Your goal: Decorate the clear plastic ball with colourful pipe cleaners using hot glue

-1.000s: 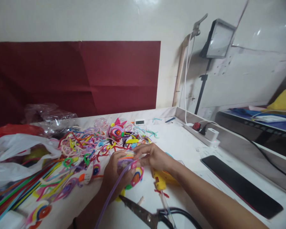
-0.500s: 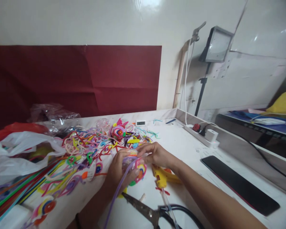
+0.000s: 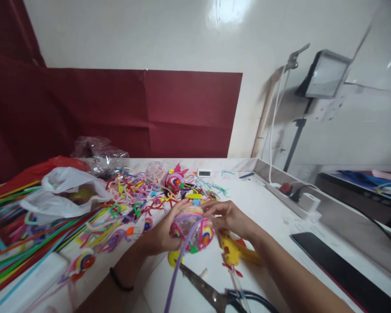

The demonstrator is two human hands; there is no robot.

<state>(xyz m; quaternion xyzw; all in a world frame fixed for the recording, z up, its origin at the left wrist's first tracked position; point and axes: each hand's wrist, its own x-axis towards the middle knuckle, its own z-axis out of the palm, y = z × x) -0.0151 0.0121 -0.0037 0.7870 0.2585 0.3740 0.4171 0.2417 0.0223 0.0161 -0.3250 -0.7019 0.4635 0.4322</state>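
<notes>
Between my hands is a clear ball [image 3: 189, 233] covered in coloured pipe cleaner shapes. My left hand [image 3: 161, 231] wraps around its left side. The fingers of my right hand [image 3: 230, 218] are bent against its upper right, pinching near the top end of a purple pipe cleaner [image 3: 178, 267]. This strip runs across the front of the ball and hangs down toward me. Just right of the ball lies a yellow glue gun [image 3: 232, 251] with a clear glue stick in its back. Black-handled scissors [image 3: 204, 288] lie nearest me, partly under the glue stick.
A heap of cut pipe cleaners [image 3: 130, 189] spreads behind and left, with a finished-looking pink fish ball [image 3: 175, 179] among it. A white plastic bag [image 3: 65, 191] and long strips [image 3: 48, 243] are at left. A power strip [image 3: 293, 204] and black phone-like slab [image 3: 342, 265] are at right.
The view has turned left, so everything sits farther right. My left thumb has moved off the ball's front, showing more of it. The purple pipe cleaner still crosses it.
</notes>
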